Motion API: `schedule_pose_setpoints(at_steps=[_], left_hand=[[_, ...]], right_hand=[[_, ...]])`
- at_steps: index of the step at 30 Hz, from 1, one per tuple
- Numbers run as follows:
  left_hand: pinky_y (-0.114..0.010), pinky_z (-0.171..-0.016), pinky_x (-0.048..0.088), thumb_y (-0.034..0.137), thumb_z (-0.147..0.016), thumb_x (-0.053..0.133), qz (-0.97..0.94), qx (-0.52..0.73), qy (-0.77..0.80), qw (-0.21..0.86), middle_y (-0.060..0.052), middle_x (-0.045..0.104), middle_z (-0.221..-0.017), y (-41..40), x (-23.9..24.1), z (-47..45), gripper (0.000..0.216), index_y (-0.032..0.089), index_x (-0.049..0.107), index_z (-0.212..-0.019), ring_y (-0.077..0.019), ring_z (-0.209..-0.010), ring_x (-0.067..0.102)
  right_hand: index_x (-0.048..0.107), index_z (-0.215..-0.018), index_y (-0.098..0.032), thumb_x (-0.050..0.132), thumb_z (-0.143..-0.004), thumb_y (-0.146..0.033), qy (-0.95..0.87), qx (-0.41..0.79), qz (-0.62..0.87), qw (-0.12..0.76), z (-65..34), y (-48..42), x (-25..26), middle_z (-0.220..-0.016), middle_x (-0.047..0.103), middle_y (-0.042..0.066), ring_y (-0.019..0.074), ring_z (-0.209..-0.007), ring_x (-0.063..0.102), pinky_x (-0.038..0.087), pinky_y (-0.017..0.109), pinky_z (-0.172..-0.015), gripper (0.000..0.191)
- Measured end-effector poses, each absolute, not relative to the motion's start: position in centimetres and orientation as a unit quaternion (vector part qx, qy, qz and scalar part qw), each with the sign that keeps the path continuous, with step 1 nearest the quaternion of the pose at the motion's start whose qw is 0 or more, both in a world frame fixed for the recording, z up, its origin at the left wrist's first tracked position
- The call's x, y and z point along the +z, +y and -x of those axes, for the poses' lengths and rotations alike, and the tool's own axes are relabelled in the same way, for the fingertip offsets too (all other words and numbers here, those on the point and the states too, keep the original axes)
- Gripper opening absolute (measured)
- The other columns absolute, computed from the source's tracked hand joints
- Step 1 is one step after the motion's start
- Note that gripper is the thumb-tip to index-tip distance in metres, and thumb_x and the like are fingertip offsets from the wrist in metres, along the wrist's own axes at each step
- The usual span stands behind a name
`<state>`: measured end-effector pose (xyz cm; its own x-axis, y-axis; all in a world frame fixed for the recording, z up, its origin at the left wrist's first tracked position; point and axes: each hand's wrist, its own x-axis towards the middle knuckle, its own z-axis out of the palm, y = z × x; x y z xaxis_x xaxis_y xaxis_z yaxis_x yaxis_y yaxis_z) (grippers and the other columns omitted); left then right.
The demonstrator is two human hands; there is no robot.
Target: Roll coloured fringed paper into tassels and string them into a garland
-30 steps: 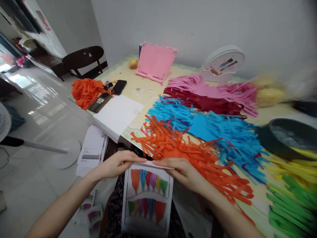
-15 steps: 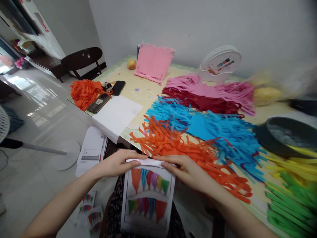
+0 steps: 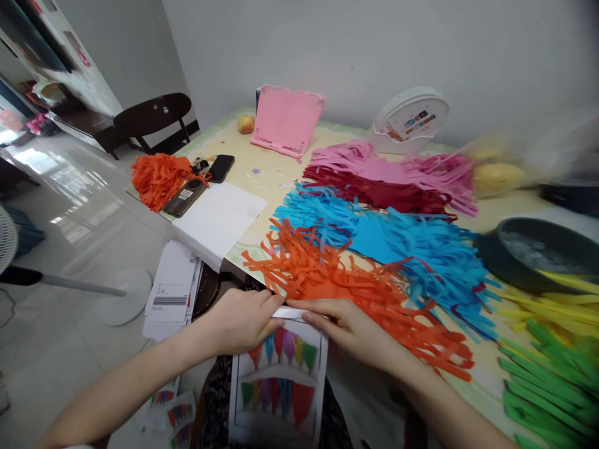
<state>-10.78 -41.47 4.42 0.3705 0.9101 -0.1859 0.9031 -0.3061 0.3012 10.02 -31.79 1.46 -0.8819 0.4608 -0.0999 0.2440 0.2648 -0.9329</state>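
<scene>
In my lap, below the table edge, hangs a flat packet (image 3: 281,380) printed with two rows of colourful tassels. A white folded strip (image 3: 287,313) runs along its top. My left hand (image 3: 248,321) is closed on this top edge, thumb in front and fingers behind. On the other side my right hand (image 3: 344,321) pinches the same edge between thumb and fingers. The fingertips of both hands are close together near the middle of the fold. Just beyond them lies a pile of orange tissue fringe (image 3: 327,274).
Blue fringe (image 3: 374,237), pink fringe (image 3: 402,168) and green strips (image 3: 547,374) lie on the table. A dark round tub (image 3: 491,255) is at right. Phones (image 3: 185,198) and white paper (image 3: 219,215) are at left. Similar packets (image 3: 180,415) lie low at left, near a fan stand (image 3: 126,296).
My left hand has slid right along the packet's top edge, towards my right hand, and now covers its left corner. My right hand keeps its pinch. The view has shifted slightly.
</scene>
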Motion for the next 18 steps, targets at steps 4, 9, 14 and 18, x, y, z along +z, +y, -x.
schedule_pose_setpoints(at_steps=[4, 9, 14, 18], left_hand=[[-0.031, -0.083, 0.047, 0.031, -0.098, 0.034, -0.767, 0.065, 0.543, 0.335, -0.009, 0.069, -0.111, -40.7, 5.9, 12.4, 0.035, 0.019, 0.062, -0.117, -0.0248, -0.098, 0.065], [-0.025, -0.084, 0.046, 0.036, -0.098, 0.035, -0.725, 0.098, 0.498, 0.465, -0.007, 0.070, -0.112, -39.7, 6.1, 13.8, 0.039, 0.019, 0.064, -0.118, -0.0211, -0.098, 0.064], [-0.025, -0.085, 0.045, 0.040, -0.098, 0.036, -0.701, 0.084, 0.467, 0.533, -0.007, 0.070, -0.111, -39.3, 5.5, 14.1, 0.041, 0.016, 0.065, -0.116, -0.0197, -0.097, 0.063], [-0.026, -0.092, 0.042, 0.038, -0.098, 0.036, -0.692, 0.093, 0.480, 0.531, -0.009, 0.067, -0.119, -39.4, 5.6, 13.8, 0.041, 0.015, 0.063, -0.120, -0.0209, -0.106, 0.061]], right_hand=[[0.069, -0.118, -0.023, 0.050, -0.093, -0.041, -0.771, 0.586, 0.233, 0.091, -10.3, -31.5, 1.7, -0.109, 0.073, 0.006, 0.0257, -0.093, 0.069, 0.054, 0.035, -0.081, 0.036], [0.068, -0.119, -0.023, 0.052, -0.092, -0.046, -0.732, 0.641, 0.224, 0.060, -10.5, -31.1, 2.0, -0.111, 0.073, 0.005, 0.0252, -0.096, 0.068, 0.054, 0.033, -0.081, 0.039], [0.065, -0.124, -0.022, 0.051, -0.092, -0.049, -0.715, 0.667, 0.207, 0.028, -10.7, -31.1, 1.9, -0.113, 0.072, 0.005, 0.0253, -0.100, 0.067, 0.052, 0.033, -0.084, 0.044], [0.064, -0.125, -0.022, 0.048, -0.094, -0.049, -0.734, 0.641, 0.223, 0.024, -10.9, -31.4, 1.7, -0.116, 0.071, 0.006, 0.0254, -0.100, 0.066, 0.052, 0.034, -0.084, 0.044]])
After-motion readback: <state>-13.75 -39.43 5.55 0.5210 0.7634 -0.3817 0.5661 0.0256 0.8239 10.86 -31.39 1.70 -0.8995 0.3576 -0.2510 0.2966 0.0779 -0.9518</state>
